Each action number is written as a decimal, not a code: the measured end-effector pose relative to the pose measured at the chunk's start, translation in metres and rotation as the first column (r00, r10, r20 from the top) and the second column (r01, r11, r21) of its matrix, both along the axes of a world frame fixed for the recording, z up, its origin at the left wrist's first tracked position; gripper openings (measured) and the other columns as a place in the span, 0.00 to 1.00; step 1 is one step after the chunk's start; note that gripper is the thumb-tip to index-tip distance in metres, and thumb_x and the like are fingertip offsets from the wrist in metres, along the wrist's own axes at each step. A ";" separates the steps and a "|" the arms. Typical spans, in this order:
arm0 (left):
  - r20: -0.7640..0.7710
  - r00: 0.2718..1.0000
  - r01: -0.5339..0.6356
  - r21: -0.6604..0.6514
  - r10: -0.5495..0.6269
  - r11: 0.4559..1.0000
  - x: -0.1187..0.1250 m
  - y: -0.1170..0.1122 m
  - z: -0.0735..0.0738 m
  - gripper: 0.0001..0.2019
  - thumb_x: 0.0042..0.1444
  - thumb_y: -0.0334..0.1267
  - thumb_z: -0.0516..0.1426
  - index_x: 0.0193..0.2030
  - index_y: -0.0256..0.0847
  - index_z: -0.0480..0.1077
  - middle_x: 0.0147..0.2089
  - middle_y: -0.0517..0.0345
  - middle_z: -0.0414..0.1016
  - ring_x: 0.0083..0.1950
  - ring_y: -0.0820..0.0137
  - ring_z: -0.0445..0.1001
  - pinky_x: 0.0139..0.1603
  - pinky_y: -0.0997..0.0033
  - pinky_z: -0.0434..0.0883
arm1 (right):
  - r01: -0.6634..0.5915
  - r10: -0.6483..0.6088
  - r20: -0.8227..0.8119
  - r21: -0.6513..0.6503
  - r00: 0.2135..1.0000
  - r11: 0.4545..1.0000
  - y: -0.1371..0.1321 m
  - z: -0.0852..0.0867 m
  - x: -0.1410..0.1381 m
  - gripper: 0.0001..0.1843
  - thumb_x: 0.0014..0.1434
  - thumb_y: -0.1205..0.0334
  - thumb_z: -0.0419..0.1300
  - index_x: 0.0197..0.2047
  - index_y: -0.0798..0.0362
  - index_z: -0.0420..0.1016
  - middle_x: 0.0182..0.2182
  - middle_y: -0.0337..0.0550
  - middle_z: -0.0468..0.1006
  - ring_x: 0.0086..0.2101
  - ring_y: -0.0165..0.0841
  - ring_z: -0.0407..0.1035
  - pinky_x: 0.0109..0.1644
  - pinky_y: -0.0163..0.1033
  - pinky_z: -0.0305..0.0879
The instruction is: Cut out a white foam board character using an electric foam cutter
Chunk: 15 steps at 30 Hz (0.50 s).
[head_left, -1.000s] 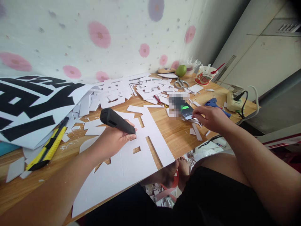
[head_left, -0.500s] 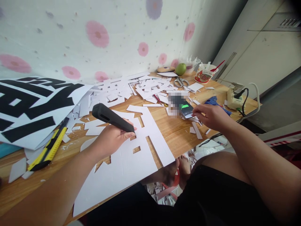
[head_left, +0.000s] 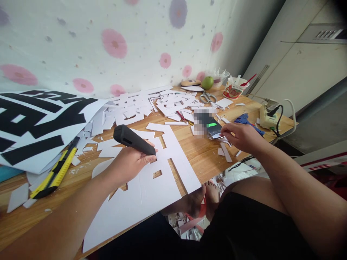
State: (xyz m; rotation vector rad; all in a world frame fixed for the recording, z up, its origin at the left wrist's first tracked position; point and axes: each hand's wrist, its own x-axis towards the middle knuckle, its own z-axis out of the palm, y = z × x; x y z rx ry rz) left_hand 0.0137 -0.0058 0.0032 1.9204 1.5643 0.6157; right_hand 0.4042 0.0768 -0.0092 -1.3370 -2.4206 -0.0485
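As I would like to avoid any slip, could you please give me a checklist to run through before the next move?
1. Left hand closed around the black tool: ok.
2. Tip of the tool in sight: cannot tell where it sits; the hand and the angle hide it.
3. White sheet lying flat on the table: ok.
4. Right hand off the sheet: ok, it is at the phone.
5. Yellow utility knife apart from both hands: ok.
6. Table free of scraps: not ok, they lie beyond the sheet.
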 end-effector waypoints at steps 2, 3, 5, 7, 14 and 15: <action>0.006 1.000 -0.005 0.004 0.005 1.000 0.000 0.000 -0.001 0.15 0.56 0.52 0.57 0.44 0.47 0.75 0.50 0.55 0.80 0.56 0.53 0.75 0.62 0.48 0.67 | 0.002 -0.002 0.006 0.003 1.000 1.000 0.000 0.000 0.000 0.12 0.63 0.61 0.51 0.35 0.50 0.75 0.30 0.46 0.81 0.30 0.37 0.74 0.36 0.40 0.65; 0.010 1.000 -0.008 0.007 0.008 1.000 -0.001 0.000 -0.001 0.15 0.56 0.52 0.57 0.44 0.47 0.75 0.51 0.55 0.80 0.57 0.53 0.75 0.62 0.49 0.67 | 0.003 -0.003 0.009 0.004 1.000 1.000 0.000 0.000 0.000 0.12 0.63 0.60 0.51 0.36 0.50 0.75 0.30 0.46 0.81 0.31 0.38 0.74 0.36 0.40 0.65; 0.019 1.000 -0.009 0.009 0.009 1.000 -0.001 0.000 -0.003 0.15 0.56 0.53 0.57 0.44 0.48 0.75 0.51 0.55 0.80 0.57 0.54 0.75 0.61 0.50 0.69 | 0.002 -0.002 0.010 0.000 1.000 1.000 0.000 0.000 0.001 0.11 0.63 0.60 0.51 0.36 0.50 0.75 0.31 0.46 0.81 0.32 0.39 0.75 0.37 0.41 0.66; 0.026 1.000 -0.008 0.011 0.008 1.000 -0.002 0.001 -0.005 0.16 0.56 0.53 0.57 0.45 0.48 0.75 0.51 0.55 0.80 0.56 0.54 0.75 0.60 0.50 0.69 | 0.002 -0.002 0.009 -0.010 1.000 1.000 0.000 0.000 0.001 0.11 0.63 0.60 0.52 0.36 0.50 0.75 0.31 0.47 0.81 0.33 0.40 0.75 0.38 0.42 0.66; 0.006 1.000 0.021 0.048 -0.022 0.999 -0.003 0.001 -0.006 0.15 0.57 0.53 0.57 0.44 0.48 0.75 0.50 0.55 0.80 0.56 0.54 0.74 0.61 0.49 0.68 | -0.008 0.008 -0.002 -0.024 1.000 1.000 0.000 0.000 0.001 0.11 0.63 0.60 0.52 0.36 0.50 0.75 0.31 0.47 0.81 0.32 0.40 0.75 0.38 0.42 0.66; 0.004 1.000 0.021 0.052 -0.022 0.998 -0.003 0.001 -0.006 0.15 0.57 0.53 0.57 0.44 0.48 0.75 0.50 0.55 0.80 0.56 0.54 0.74 0.61 0.49 0.68 | -0.004 0.004 -0.001 -0.019 1.000 1.000 0.000 0.000 0.001 0.11 0.63 0.60 0.51 0.36 0.50 0.75 0.31 0.46 0.81 0.32 0.39 0.75 0.38 0.42 0.66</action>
